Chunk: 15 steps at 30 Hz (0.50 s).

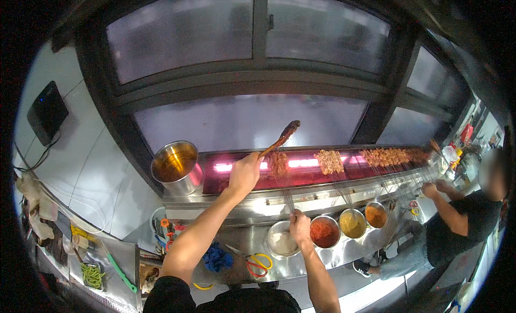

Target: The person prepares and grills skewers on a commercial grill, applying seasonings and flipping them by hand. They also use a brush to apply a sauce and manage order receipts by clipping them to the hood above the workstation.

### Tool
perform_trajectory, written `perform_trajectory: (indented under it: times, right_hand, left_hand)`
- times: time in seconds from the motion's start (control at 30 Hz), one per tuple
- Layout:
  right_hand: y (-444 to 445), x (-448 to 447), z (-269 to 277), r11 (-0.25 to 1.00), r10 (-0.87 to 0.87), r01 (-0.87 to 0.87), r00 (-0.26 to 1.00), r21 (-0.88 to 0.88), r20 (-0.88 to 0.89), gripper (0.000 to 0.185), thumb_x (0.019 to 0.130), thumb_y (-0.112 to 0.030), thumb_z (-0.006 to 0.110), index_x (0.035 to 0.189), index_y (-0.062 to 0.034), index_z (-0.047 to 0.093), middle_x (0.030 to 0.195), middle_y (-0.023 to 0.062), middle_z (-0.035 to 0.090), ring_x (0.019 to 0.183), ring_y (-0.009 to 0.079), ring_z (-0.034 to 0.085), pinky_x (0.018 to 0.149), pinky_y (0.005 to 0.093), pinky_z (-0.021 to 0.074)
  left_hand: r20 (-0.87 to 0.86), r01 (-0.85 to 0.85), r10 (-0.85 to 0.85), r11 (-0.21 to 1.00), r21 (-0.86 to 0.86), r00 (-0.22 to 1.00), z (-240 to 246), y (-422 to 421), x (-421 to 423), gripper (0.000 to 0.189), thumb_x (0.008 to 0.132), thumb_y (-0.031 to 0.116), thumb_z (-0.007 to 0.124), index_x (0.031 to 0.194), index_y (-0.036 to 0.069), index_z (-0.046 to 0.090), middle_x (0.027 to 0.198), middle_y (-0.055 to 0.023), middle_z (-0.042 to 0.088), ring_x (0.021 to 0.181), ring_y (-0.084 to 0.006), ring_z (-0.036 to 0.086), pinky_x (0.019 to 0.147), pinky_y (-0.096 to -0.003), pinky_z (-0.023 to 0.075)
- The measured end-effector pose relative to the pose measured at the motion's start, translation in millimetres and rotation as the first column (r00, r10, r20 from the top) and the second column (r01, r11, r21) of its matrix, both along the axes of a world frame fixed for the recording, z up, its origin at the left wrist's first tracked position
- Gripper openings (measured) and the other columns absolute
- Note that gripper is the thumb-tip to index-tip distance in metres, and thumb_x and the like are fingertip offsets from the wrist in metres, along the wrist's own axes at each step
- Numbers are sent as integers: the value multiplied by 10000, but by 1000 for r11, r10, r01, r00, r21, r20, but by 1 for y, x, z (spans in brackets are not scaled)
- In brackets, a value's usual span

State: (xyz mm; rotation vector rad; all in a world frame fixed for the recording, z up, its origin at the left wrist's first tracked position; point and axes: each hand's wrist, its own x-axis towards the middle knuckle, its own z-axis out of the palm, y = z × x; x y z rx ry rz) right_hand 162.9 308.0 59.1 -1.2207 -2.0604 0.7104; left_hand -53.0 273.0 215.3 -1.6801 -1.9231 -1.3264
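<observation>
My left hand (244,172) grips the wooden handle of a basting brush (287,133), whose dark, sauce-coated head is raised above the far edge of the grill (238,180). In my right hand (300,228) is a bunch of metal skewers (288,198); their meat (279,164) lies over the glowing grill, below the brush. Another bunch of meat skewers (329,161) rests on the grill to the right, with more meat skewers (385,156) farther along. Under my right hand stand a bowl of white powder (283,239) and a bowl of red seasoning (324,232).
A metal pot of amber liquid (175,167) stands left of the grill. Bowls of yellow powder (352,224) and orange powder (375,215) stand right. Scissors (258,265) and a blue cloth (217,257) lie nearer. A person (455,224) holds skewers at the grill's right end.
</observation>
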Motion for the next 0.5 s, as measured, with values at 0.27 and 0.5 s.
perform_trajectory:
  times: [0.27,0.5]
  right_hand:
    - [-1,-3,4,1000,24,-24,999,12,33,224,870,-203,478,881,-5,581,720,270,590,714,434,588,636,517,478]
    - [3,7,5,1000,15,-13,990,-14,137,218,873,-217,479,913,-11,536,719,271,587,697,440,582,622,518,479]
  left_hand:
    - [98,80,-84,996,45,992,-9,-23,9,204,856,98,517,1040,54,595,680,-148,617,597,-277,624,531,-390,493]
    - [-43,39,-37,998,48,998,11,-2,18,177,843,121,528,960,5,593,706,-204,599,634,-353,609,543,-415,468]
